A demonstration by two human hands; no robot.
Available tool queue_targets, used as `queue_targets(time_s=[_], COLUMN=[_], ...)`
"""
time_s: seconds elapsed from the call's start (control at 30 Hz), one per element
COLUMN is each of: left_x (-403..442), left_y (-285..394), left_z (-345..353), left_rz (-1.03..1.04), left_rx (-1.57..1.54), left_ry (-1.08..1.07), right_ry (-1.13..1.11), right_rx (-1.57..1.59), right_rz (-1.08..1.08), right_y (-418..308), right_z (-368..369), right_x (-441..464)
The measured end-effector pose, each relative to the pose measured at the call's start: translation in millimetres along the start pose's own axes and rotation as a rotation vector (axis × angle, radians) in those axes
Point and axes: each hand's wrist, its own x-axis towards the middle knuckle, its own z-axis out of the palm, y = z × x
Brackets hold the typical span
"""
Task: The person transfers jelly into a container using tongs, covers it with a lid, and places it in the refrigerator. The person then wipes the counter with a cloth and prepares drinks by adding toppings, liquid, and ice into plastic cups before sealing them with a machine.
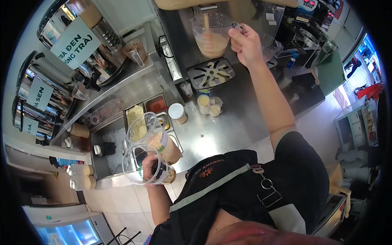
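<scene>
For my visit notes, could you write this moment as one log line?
left hand: holding clear cup | right hand: holding measuring jug | jug contents: beige liquid

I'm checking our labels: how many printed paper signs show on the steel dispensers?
3: the largest sign at upper left, a middle sign below it, and the smallest sign lowest. Any beyond the dark picture edge would be hidden.

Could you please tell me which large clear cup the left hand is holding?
The lower cup, gripped by the left hand; the upper cup, with tan liquid, is outside its grip.
</scene>
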Motion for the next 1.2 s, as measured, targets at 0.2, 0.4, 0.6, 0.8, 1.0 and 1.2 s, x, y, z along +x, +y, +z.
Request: queue_targets(time_s=[0.2,0.4,0.6,0.8,1.0,1.2], left_x=[6.3,35.1,77.1,130.5,166.7,178.6], left_y=[-1.6,-0.2,-7.9,-24.7,-39.0,-58.0], left_z=[5.3,14.6,48.9,83.2,110.6,115.8], left_rz=[-0.070,0.055,0.142,0.204,0.366,0.368], left_rx=[-0.126,-0.084,-0.011,0.075,0.302,0.458], left_ry=[-0.026,-0.184,-0.132,-0.112,-0.039,0.010], right_ry=[0.004,0.008,0.003,0.032,0.030,-0.169], right_rx=[-0.009,-0.006,-0.022,-0.015,0.077,-0.996], right_rz=[0.002,-0.006,-0.002,0.020,0.189,-0.284], right_y=[-1.6,0.6,-0.1,-9.0,-29.7,-5.6], right_z=[0.2,-1.2,0.0,10.4,21.1,11.9], right_x=[-0.1,1.1,0.4,-5.2,-23.3,-62.2])
